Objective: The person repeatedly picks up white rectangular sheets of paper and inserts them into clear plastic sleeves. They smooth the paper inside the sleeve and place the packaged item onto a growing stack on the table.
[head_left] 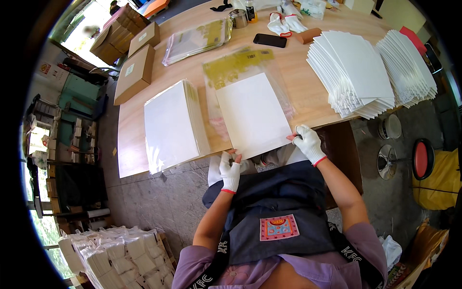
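Note:
A white rectangular board [255, 113] slants over a layer of clear plastic bags [216, 72] with gold printing, its near edge at the table's front. My left hand [230, 171], in a white glove with bare fingertips, pinches its near left corner. At the near right corner, my right hand [308, 143], gloved the same way, has its fingertips closed on the edge. Left of the board stands a stack of white boards in clear wrapping [173, 123]. Large piles of bare white boards, one nearer [353, 67] and one farther right [409, 65], lie fanned on the right side.
Farther back are more clear bags [199, 41], a black phone [270, 40], a brown roll [308, 35], spare gloves [285, 24], a metal pot [237, 18] and a bottle [251, 12]. Cardboard boxes [134, 74] flank the table's left edge. A red-seated stool [423, 159] stands right.

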### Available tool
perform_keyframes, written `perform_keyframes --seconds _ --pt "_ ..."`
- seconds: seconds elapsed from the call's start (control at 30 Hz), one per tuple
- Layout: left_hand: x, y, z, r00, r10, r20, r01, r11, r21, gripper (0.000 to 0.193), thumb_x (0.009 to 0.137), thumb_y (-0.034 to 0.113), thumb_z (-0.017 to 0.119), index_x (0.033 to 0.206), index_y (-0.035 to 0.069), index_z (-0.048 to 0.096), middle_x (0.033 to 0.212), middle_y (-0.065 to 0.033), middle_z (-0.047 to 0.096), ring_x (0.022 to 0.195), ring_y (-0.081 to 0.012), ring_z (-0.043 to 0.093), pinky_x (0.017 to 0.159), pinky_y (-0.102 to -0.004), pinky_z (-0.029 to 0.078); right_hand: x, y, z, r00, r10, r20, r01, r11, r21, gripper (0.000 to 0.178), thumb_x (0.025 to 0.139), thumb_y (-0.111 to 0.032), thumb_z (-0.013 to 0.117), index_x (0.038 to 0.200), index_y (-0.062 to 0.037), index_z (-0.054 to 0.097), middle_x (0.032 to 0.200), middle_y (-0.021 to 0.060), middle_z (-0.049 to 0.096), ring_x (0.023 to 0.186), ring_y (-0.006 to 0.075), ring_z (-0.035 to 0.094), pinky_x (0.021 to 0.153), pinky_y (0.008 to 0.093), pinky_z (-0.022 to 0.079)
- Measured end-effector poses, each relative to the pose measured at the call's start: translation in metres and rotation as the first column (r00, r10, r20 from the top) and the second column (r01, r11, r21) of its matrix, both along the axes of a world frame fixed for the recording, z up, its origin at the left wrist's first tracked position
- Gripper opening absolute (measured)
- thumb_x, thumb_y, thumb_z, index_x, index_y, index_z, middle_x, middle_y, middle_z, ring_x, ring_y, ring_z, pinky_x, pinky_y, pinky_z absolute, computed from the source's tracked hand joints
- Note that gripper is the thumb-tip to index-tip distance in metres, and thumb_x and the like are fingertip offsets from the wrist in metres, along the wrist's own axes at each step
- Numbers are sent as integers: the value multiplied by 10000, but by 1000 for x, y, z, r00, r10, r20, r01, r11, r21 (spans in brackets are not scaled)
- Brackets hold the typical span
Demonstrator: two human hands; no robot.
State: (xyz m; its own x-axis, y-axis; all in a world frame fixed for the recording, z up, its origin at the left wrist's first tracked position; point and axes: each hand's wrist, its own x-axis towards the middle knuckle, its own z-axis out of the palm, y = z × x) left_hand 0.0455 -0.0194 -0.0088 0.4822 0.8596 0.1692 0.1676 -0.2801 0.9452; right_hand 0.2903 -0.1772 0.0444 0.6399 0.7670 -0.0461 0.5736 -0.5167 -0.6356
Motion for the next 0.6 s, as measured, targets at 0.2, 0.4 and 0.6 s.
perform_keyframes --seconds 0.2,0.4,0.6 --pt "6 -3 21 886 299 355 77 660 -747 289 848 76 629 1119 53 531 748 16 555 546 -52 462 489 -198 363 0 -10 -15 959 -238 -155 255 962 98 235 857 -246 583 783 -31 523 662 91 605 547 196 576 532 320 447" --pt "4 10 114 989 -132 61 145 936 -321 277 863 100 614 1116 -1 563 757 12 537 629 -46 487 564 -194 403 -8 -9 4 539 -62 -840 171 984 37 199 923 -248 528 818 -81 553 648 -2 573 483 66 499 440 221 398" --pt "-78 48 160 986 119 120 -116 993 -26 302 870 45 579 1157 -46 560 941 -62 616 874 -108 557 745 -232 466 -61 67 9 376 267 -887 -8 958 285 159 920 -180 529 988 -41 563 660 3 564 550 60 519 478 190 403"
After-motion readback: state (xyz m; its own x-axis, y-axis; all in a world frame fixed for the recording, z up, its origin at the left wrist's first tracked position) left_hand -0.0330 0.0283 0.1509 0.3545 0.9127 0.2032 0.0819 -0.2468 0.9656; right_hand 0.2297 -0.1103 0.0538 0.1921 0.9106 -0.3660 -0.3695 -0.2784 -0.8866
